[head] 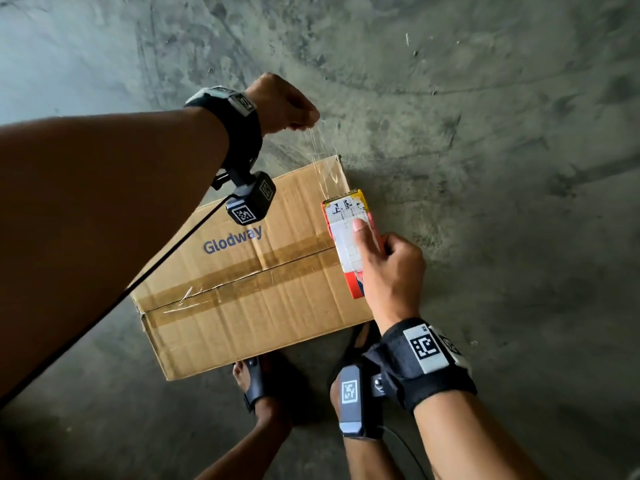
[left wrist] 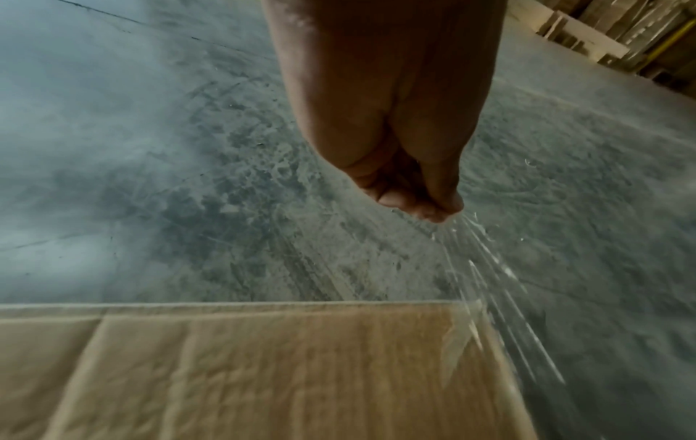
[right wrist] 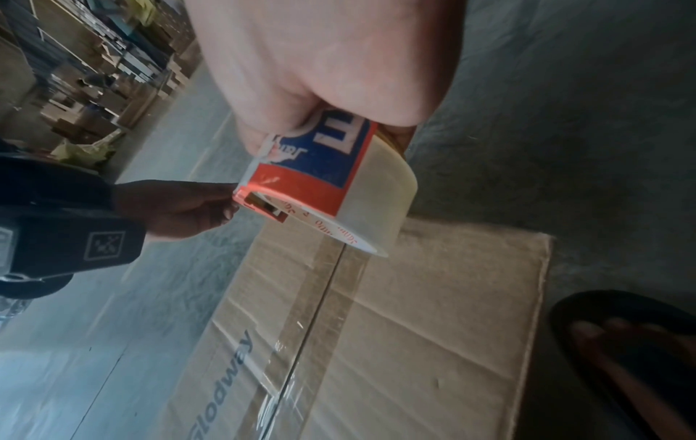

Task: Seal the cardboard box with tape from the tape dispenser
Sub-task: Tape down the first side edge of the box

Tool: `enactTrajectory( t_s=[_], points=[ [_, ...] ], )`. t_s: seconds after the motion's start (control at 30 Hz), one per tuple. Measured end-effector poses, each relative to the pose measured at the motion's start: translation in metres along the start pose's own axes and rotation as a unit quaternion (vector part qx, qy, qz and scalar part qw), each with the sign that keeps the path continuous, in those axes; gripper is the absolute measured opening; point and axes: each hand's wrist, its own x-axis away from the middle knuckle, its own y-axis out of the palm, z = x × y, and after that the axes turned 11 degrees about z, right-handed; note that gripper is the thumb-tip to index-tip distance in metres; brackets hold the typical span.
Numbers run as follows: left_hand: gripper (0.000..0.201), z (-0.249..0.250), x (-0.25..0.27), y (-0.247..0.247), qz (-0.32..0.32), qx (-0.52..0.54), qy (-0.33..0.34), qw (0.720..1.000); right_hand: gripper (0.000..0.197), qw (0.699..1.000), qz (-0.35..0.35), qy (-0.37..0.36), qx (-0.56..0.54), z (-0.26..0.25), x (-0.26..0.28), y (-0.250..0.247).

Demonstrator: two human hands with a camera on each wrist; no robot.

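Over the box's far corner, my left hand (head: 282, 103) pinches the free end of clear tape (head: 320, 157), stretched to the tape dispenser (head: 349, 237) gripped in my right hand (head: 388, 271). Risk: strip twists or sticks to itself, being already bunched. Cardboard box (head: 249, 271) sits on the floor, below and between both hands

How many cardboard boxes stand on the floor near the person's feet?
1. The cardboard box lies on the concrete floor, just in front of the feet. More boxes show blurred, far off, in the wrist views.
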Motion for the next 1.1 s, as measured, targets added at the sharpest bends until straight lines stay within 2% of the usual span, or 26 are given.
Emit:
enactTrajectory(
  t_s=[0.33, 0.67, 0.87, 0.93, 0.97, 1.0, 1.07, 1.1],
  points=[
    [0.011, -0.022, -0.011, 0.019, 0.012, -0.017, 0.008, 1.000, 0.061, 1.000, -0.010, 0.007, 0.015, 0.005, -0.003, 0.013],
    [0.014, -0.030, -0.012, 0.042, 0.045, -0.035, -0.009, 0.998, 0.064, 0.999, -0.005, 0.009, 0.051, 0.003, -0.006, 0.017],
    [0.010, -0.039, -0.008, 0.062, 0.023, -0.061, -0.005, 0.998, 0.064, 0.999, -0.010, 0.013, 0.037, 0.007, -0.008, 0.018],
    [0.017, -0.033, -0.005, 0.068, -0.002, -0.133, 0.010, 0.991, 0.061, 0.999, -0.013, 0.016, 0.025, 0.009, -0.008, 0.019],
    [0.027, -0.029, -0.004, 0.071, -0.017, -0.192, 0.017, 0.981, 0.061, 1.000, -0.013, 0.017, 0.022, 0.009, -0.008, 0.019],
    [0.047, -0.025, -0.005, 0.071, -0.036, -0.260, 0.013, 0.965, 0.060, 1.000, -0.013, 0.018, 0.022, 0.010, -0.009, 0.020],
    [0.091, -0.023, -0.004, 0.067, -0.056, -0.365, -0.034, 0.929, 0.061, 0.999, -0.013, 0.022, 0.025, 0.013, -0.008, 0.020],
    [0.097, -0.022, -0.004, 0.063, -0.058, -0.381, -0.041, 0.922, 0.061, 0.999, -0.015, 0.028, 0.022, 0.015, -0.008, 0.021]
  ],
)
